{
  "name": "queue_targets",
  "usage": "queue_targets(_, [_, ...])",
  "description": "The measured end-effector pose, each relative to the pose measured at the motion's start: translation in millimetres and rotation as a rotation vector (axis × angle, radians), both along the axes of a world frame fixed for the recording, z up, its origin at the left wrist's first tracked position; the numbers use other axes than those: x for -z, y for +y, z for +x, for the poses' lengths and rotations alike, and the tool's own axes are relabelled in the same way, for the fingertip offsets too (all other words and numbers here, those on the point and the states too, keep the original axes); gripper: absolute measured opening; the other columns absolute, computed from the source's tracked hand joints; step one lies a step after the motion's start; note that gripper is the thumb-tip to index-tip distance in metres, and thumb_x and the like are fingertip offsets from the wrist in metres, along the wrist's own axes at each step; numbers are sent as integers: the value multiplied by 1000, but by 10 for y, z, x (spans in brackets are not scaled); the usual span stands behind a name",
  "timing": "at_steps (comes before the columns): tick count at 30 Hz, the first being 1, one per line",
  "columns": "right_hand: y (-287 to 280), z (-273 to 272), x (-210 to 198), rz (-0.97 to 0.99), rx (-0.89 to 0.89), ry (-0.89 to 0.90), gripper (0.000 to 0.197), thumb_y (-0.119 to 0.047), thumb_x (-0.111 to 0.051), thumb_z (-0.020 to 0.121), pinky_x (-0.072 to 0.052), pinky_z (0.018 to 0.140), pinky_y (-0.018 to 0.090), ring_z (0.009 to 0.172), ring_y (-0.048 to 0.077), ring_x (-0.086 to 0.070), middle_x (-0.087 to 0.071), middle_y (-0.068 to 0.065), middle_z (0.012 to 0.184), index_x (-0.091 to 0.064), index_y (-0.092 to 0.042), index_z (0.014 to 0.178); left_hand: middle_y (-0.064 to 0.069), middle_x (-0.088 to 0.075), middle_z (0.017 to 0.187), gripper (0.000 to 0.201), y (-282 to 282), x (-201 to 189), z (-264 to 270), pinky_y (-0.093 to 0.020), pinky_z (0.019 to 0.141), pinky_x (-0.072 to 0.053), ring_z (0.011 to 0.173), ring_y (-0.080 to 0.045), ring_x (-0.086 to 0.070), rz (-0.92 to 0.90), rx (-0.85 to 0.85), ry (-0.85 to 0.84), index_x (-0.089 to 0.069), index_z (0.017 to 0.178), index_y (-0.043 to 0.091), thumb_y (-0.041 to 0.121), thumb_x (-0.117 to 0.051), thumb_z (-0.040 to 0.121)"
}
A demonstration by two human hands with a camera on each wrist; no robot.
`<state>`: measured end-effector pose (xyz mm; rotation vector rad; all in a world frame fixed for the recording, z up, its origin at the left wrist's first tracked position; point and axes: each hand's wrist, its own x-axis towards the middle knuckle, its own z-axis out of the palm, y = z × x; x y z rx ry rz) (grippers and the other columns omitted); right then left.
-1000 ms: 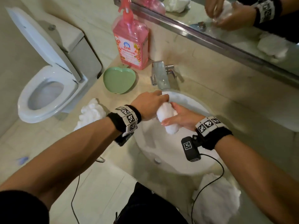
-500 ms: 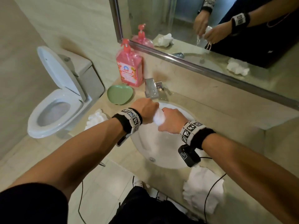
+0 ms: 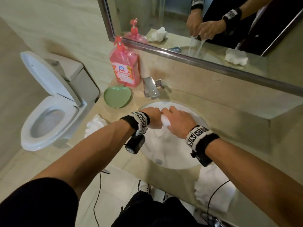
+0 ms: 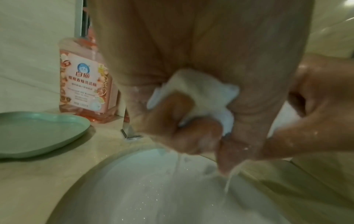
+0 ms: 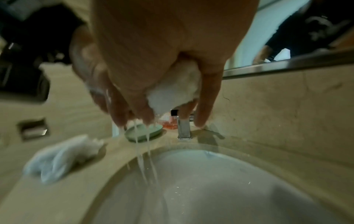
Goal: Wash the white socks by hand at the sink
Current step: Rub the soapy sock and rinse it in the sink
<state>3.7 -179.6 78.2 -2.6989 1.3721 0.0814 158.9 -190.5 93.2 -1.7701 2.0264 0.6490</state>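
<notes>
Both hands squeeze one wet white sock (image 3: 165, 122) over the round white sink (image 3: 188, 163). My left hand (image 3: 152, 117) grips its left end, and in the left wrist view the sock (image 4: 206, 97) bulges between the curled fingers. My right hand (image 3: 177, 122) wraps the other end; the right wrist view shows the sock (image 5: 176, 92) in its fist, with water (image 5: 143, 160) streaming off the fingers into the basin (image 5: 229, 189). The mirror also shows water running down from the hands.
A chrome tap (image 3: 151, 88) stands behind the basin, with a pink pump bottle (image 3: 124, 66) and a green dish (image 3: 117, 96) to its left. White socks lie bunched on the counter at left (image 3: 95, 126) and front right (image 3: 214, 192). An open toilet (image 3: 47, 110) stands far left.
The head view has pulled back and up. My right hand has turned over on top of the sock, both hands have closed tighter round it, and water now streams out.
</notes>
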Motion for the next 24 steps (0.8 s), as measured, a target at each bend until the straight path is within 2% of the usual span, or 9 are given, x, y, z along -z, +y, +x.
queue_targets(3, [-46, -43, -27, 130, 46, -111, 54, -31, -68, 82, -39, 65, 34, 88, 30, -61, -52, 2, 112, -49, -28, 132, 0, -70, 88, 37, -16, -11, 105, -29, 62, -52, 73, -21, -67, 71, -32, 130, -63, 107, 14, 32, -71, 76])
queue_targets(6, [-105, -58, -105, 367, 212, -249, 52, -39, -74, 81, -51, 79, 35, 101, 27, -63, -64, 2, 114, -59, -26, 129, 0, -61, 110, 64, 34, -4, 227, -34, 73, -49, 91, -24, -61, -133, -10, 165, -52, 125, 19, 45, -80, 72])
queue_targets(9, [-116, -57, -202, 700, 412, -507, 37, -27, -76, 82, -63, 64, 40, 91, 23, -68, -66, 3, 105, -65, -18, 117, -4, -52, 131, 71, 168, -6, 311, -41, 82, -50, 110, -29, -55, -445, 175, 118, -43, 137, 25, 45, -76, 77])
queue_targets(11, [-117, -60, -275, 873, 520, -667, 31, -19, -75, 84, -62, 60, 36, 83, 19, -70, -68, 4, 101, -65, -14, 114, -5, -52, 129, 79, 268, -15, 297, -43, 78, -48, 108, -30, -54, -557, 294, 41, -39, 137, 21, 48, -76, 74])
queue_targets(13, [-112, -55, -340, 999, 556, -773, 31, -13, -74, 85, -60, 58, 34, 75, 19, -70, -70, 8, 96, -65, -11, 115, -6, -52, 122, 86, 308, -64, 264, -43, 76, -46, 102, -30, -53, -590, 301, -42, -39, 133, 16, 56, -78, 67])
queue_targets(16, [-71, -29, -404, 1119, 514, -791, 33, -6, -73, 85, -57, 54, 31, 74, 20, -71, -71, 10, 95, -63, -10, 117, -6, -58, 109, 65, 271, -225, 200, -39, 67, -44, 90, -32, -60, -581, 238, -113, -44, 119, 15, 52, -73, 75])
queue_targets(19, [-46, -18, -426, 1067, 464, -736, 37, -7, -75, 84, -53, 51, 28, 70, 19, -70, -70, 9, 97, -61, -12, 118, -4, -62, 89, 31, 213, -361, 172, -33, 52, -38, 68, -31, -62, -546, 273, -99, -47, 103, 16, 27, -61, 79])
queue_targets(21, [-49, 4, -439, 931, 416, -662, 40, -15, -81, 79, -49, 49, 27, 64, 18, -66, -71, 8, 92, -63, -16, 114, -2, -62, 87, 29, 181, -404, 191, -33, 50, -34, 65, -30, -61, -539, 314, -76, -45, 100, 16, 21, -60, 75])
queue_targets(24, [-70, 44, -468, 658, 364, -512, 36, -39, -89, 66, -46, 50, 22, 67, 12, -65, -69, -7, 82, -64, -28, 90, -2, -64, 84, 35, 139, -445, 204, -31, 49, -31, 56, -28, -50, -522, 318, -45, -46, 104, 16, 21, -62, 72])
